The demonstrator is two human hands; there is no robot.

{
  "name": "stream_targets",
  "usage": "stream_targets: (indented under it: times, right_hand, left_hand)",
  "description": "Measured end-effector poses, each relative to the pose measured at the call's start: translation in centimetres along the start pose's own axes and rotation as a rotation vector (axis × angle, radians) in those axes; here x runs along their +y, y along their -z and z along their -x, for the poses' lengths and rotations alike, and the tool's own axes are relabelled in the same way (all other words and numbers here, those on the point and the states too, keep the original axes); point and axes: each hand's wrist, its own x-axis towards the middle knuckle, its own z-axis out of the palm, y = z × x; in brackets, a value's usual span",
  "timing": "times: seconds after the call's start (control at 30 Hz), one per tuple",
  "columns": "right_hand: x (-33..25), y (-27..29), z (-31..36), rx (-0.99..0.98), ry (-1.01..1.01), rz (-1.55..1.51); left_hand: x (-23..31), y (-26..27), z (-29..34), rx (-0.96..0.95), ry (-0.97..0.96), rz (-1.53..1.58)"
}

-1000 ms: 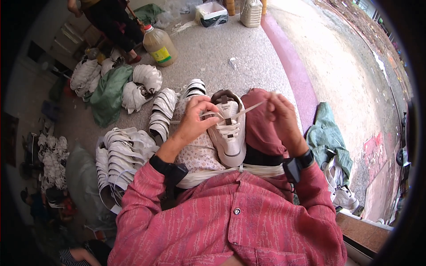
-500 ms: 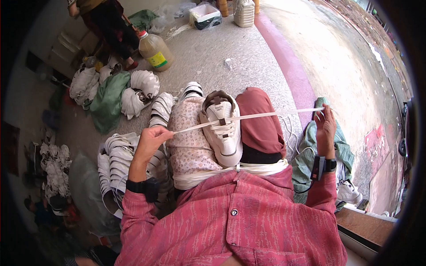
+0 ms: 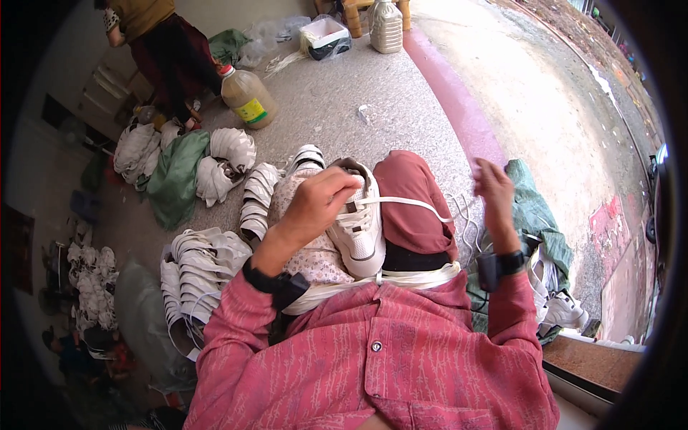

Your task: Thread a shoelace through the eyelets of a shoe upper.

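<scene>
A white sneaker (image 3: 356, 247) with a brown collar stands on my lap between my knees, toe toward me. Its white shoelace (image 3: 412, 203) runs slack from the upper eyelets over my right knee. Above the left side of the shoe, my left hand (image 3: 315, 203) is closed in a pinch on the other part of the lace; the pinched piece is hidden behind the fingers. My right hand (image 3: 496, 192) is raised beyond my right knee, slightly blurred, its fingers loosely curled and apart, with no lace visible between them.
Stacked white shoe uppers (image 3: 204, 269) stand at my left, with more bundles and a green sack (image 3: 179, 172) farther off. Loose laces (image 3: 466, 222) hang by my right knee, near a green sack (image 3: 534, 208). A jug (image 3: 247, 97) stands ahead; a person (image 3: 168, 54) stands behind it.
The lace was stretched taut between both hands across the shoe; now its right part is slack. My left hand has moved right, over the shoe. My right hand has come slightly inward and released the lace.
</scene>
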Motion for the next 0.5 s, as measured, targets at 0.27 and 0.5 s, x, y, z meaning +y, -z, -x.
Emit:
stream_targets:
  times: [0.27, 0.5]
  right_hand:
    - [0.1, -11.4, 2.8, -0.644, 0.807, 0.776]
    - [0.0, -11.3, 3.0, -0.834, 0.711, 0.896]
  left_hand:
    - [-5.0, -3.0, -0.6, -0.217, 0.498, 0.262]
    - [-6.0, -3.4, -0.7, -0.380, 0.511, 0.297]
